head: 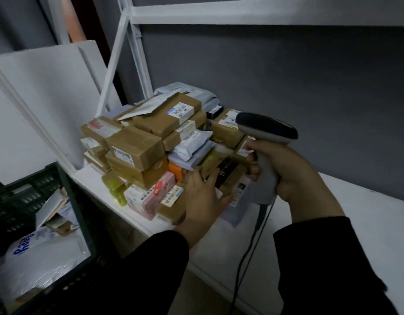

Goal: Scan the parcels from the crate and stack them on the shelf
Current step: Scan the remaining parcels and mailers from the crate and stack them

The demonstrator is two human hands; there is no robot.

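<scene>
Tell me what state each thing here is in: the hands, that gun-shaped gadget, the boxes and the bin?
Parcel pile: stacked several layers high on the shelf.
Scanner: held up, head towards the pile, cable hanging down.
Right hand: grips the scanner's handle.
Left hand: fingers laid flat on a front parcel.
Crate: holds bags and parcels.

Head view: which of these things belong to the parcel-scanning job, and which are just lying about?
Job: barcode scanner in the right hand; left hand on a parcel; parcel pile; shelf; green crate holding a white bag.
Lying about: white boards leaning left of the shelf.
</scene>
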